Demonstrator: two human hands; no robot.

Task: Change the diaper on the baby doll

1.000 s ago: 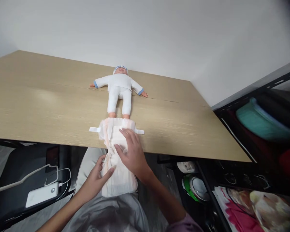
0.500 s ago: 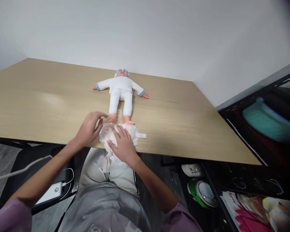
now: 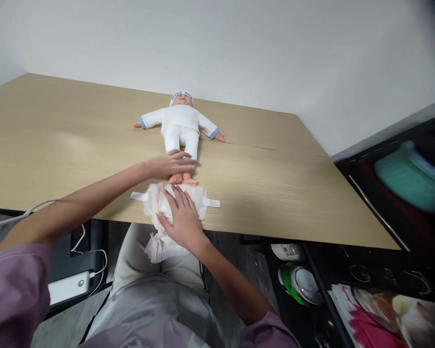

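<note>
A baby doll (image 3: 181, 123) in a white suit and cap lies on its back on the wooden table (image 3: 275, 188), feet toward me. My left hand (image 3: 170, 165) is wrapped round the doll's lower legs, just above its feet. A white diaper (image 3: 155, 203) with side tabs lies unfolded at the table's near edge, its lower half hanging over onto my lap. My right hand (image 3: 181, 217) rests flat on the diaper with fingers spread, pressing it to the table.
A white wall stands behind the table. To the right is a black shelf unit (image 3: 384, 203) with a teal item and coloured things. Below the table are a white power bank with cables (image 3: 68, 287) at left and a green-and-white round object (image 3: 299, 285) at right.
My left hand left the diaper's lower part, passed its left tab and now grips the doll's lower legs. My right hand has stayed on the diaper. The left tab shows again.
</note>
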